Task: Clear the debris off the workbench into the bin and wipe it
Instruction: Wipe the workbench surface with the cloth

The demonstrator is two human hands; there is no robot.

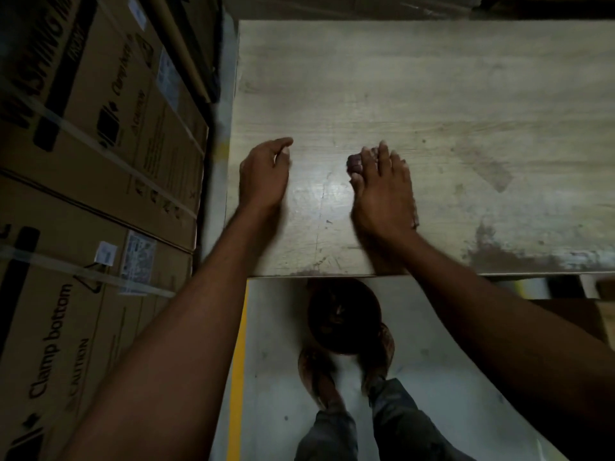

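The pale wooden workbench fills the upper right, its top scratched and stained. My right hand lies flat on it near the front edge, fingers straight. It presses a small dark red thing that peeks out between thumb and forefinger; I cannot tell if it is a cloth or debris. My left hand stands on its edge at the bench's left side, fingers loosely curved and holding nothing. A dark round bin sits on the floor just below the bench's front edge, between my arms.
Stacked cardboard boxes with strapping stand close on the left. A yellow floor line runs beside my feet, which stand at the bin. A dark brown smear marks the bench's front right edge.
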